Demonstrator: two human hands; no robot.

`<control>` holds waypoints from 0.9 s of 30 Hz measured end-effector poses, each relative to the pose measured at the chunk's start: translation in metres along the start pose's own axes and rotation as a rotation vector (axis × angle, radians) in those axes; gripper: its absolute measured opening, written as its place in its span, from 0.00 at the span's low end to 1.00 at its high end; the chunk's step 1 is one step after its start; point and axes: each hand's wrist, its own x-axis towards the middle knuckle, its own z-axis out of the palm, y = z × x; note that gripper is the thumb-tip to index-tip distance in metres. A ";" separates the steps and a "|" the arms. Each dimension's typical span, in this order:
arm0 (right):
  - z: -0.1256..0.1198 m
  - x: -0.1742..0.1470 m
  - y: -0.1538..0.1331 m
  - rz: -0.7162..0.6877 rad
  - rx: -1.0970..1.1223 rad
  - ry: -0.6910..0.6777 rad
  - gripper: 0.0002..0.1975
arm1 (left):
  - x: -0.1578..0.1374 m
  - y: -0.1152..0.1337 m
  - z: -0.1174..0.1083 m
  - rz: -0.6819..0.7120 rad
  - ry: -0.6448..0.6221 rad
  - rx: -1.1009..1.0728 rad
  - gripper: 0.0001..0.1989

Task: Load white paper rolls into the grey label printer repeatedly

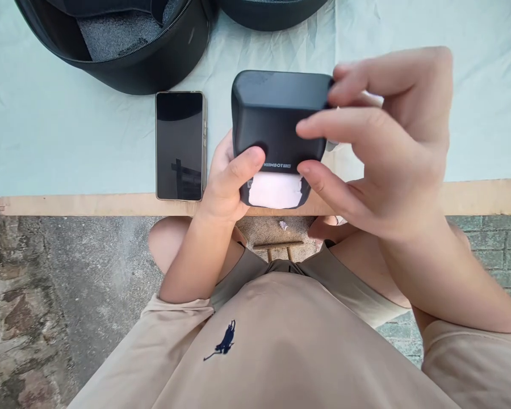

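Note:
A black label printer [276, 130] marked NIIMBOT is held above the table's front edge, with a white label [276, 190] at its lower end. My left hand [230, 182] is closed round the printer's left side, thumb on the front and the other fingers mostly hidden behind. My right hand [392, 136] is at its right side with fingers apart. Its index fingertip is over the front face and its thumb by the lower right corner; contact is hard to tell. Some white material [334, 146] shows partly behind the printer, its kind unclear.
A phone [180, 146] with a dark screen lies left of the printer. An open black zippered case [153, 62] with grey foam stands at the back left, and another black case [272, 14] is beside it. Pale cloth [472, 113] covers the wooden-edged table [485, 197].

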 end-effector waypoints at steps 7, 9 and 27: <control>-0.009 0.001 -0.005 0.106 0.014 -0.171 0.19 | -0.003 0.009 0.014 -0.032 0.103 0.041 0.14; -0.009 0.001 -0.004 0.118 0.009 -0.183 0.19 | -0.003 0.012 0.018 -0.032 0.083 0.049 0.13; -0.001 0.000 0.003 0.124 0.112 -0.106 0.18 | 0.000 0.020 0.029 -0.184 0.223 -0.169 0.25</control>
